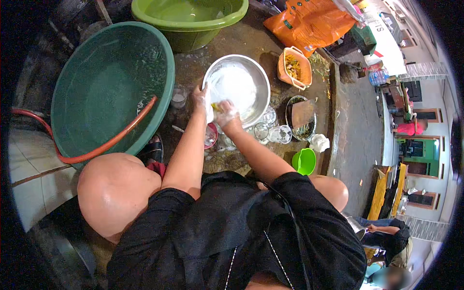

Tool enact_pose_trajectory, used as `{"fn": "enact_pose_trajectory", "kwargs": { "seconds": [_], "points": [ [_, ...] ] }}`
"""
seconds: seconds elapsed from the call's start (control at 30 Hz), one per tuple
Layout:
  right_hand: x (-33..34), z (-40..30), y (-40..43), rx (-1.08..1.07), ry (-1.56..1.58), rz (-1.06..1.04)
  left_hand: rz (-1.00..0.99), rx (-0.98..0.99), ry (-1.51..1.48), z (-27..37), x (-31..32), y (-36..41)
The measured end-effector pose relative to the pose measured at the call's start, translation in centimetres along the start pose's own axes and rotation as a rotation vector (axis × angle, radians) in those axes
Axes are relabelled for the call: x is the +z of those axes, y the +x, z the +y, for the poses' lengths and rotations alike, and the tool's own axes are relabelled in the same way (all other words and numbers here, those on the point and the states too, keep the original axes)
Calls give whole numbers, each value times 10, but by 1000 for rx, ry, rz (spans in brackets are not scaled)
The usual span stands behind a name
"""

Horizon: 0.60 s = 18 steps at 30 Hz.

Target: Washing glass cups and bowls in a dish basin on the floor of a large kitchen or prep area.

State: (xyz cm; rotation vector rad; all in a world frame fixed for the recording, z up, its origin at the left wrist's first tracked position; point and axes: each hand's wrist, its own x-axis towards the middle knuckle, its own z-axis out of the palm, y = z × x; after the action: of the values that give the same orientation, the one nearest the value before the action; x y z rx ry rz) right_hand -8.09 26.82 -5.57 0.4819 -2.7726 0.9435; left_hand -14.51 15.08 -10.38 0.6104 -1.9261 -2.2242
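Observation:
A wide metal basin [261, 84] with white suds inside stands tilted in front of me. My left hand [200, 98] grips its left rim, with foam on the fingers. My right hand [227, 113], coated in lather, presses a yellow sponge [215, 107] near the basin's lower left edge; the fingers partly hide it. Close below the basin are several clear glasses [281, 134] and a pink-rimmed bowl [216, 137]. Another clear cup [179, 97] sits left of my left hand.
At left, an orange-red hose [136, 123] runs water into a large dark green tub [169, 78]. Beyond stands a lighter green tub [190, 24]. To the right are a peach basket [307, 69] with scraps, an oval tray [314, 132], a bright green container [304, 161] and an orange sack [311, 25].

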Motion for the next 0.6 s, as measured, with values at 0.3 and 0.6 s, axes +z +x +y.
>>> {"fn": "enact_pose_trajectory", "kwargs": {
  "seconds": [0.3,0.6],
  "points": [
    [-63,37,48,208,-407,140,-83,-298,-496,1,-3,-8],
    [4,-9,11,-17,-90,-223,-120,-384,-617,-31,-1,-3]
  ]
}}
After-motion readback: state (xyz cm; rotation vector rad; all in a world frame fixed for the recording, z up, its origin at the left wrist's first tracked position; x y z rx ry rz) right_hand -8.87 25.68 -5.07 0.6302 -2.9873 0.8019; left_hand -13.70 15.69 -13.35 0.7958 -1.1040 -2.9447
